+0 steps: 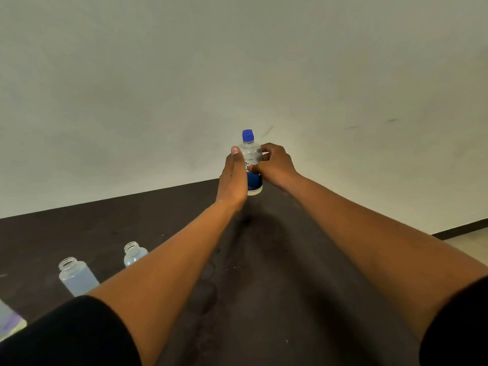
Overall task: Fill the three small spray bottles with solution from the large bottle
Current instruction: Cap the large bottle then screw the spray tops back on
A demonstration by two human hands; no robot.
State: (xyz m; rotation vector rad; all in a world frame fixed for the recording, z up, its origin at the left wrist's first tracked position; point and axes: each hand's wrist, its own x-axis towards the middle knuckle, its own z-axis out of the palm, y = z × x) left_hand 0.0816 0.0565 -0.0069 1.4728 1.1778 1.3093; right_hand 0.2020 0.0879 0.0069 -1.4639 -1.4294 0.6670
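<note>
1. Nearest you, at 7 o'clock: a pale, flat-sided object [10, 322], cut off by the frame edge; can't tell what it is. Your two black sleeves [66, 336] fill the lower corners.
2. Small bottles counted: two in view, both uncapped and upright. First small bottle [77, 277] at 8 o'clock, second small bottle [134, 253] slightly farther, partly behind your left forearm. Both hold clear bluish liquid. A third can't be made out.
3. Large bottles counted: one. The large bottle [252, 154] stands at the far edge of the table, 12 o'clock, blue cap [248, 135] on, blue label low on the body.
4. Your left hand [233, 178] is pressed flat against the bottle's left side; your right hand [276, 163] curls round its right side. Both hands grip that one bottle.
5. Surface: dark brown table [264, 286], matte, faint ring marks near centre.
6. Room: plain off-white wall [237, 62] behind, a few scuff marks; dark baseboard [460, 229] and pale floor at 3 o'clock.
</note>
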